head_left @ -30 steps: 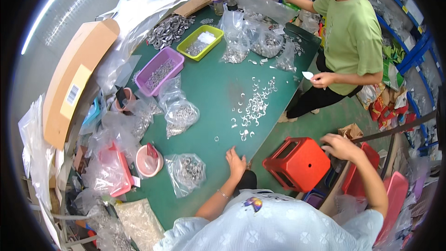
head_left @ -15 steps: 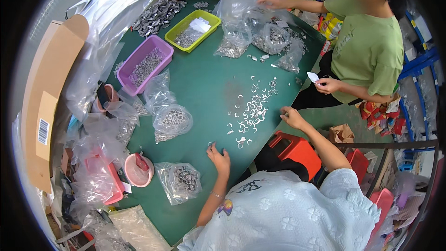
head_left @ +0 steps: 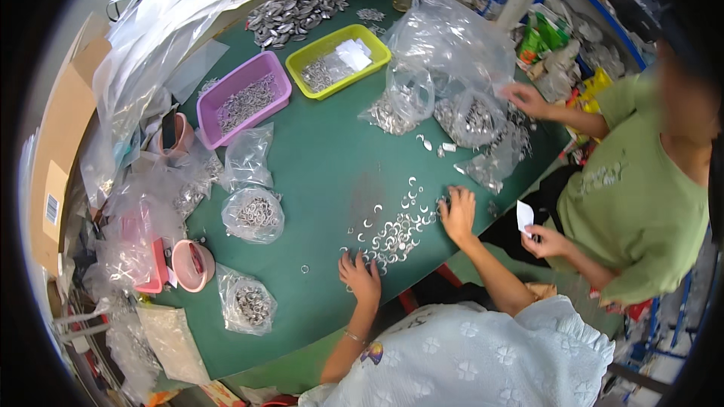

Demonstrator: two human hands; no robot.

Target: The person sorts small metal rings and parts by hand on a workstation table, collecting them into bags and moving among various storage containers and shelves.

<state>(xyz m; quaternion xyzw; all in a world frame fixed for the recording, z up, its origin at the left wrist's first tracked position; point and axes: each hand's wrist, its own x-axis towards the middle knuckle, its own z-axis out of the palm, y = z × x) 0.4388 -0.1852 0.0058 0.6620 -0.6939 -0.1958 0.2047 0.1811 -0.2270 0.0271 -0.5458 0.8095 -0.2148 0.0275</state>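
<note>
A loose spread of small silver crescent-shaped metal pieces [head_left: 400, 237] lies on the green table [head_left: 313, 158] before me. At its near left edge is my left hand [head_left: 360, 277], its fingers apart and touching the table beside the outermost pieces. My right hand [head_left: 458, 215] rests at the right edge of the spread, fingers stretched out and nothing seen in its grasp. What lies under either palm is hidden. A single small ring [head_left: 305, 269] sits apart, left of my left hand.
Clear bags of metal parts [head_left: 253, 215] stand at left and at the back [head_left: 471, 117]. Beyond are a purple basket [head_left: 280, 98], a yellow-green basket [head_left: 381, 53] and dark metal pieces [head_left: 294, 15]. At right, a co-worker in green [head_left: 633, 203] holds white paper [head_left: 525, 217].
The view has shifted. My right hand has come from the table's edge onto the right side of the spread. My left hand has moved in to its near left edge, leaving the single ring behind.
</note>
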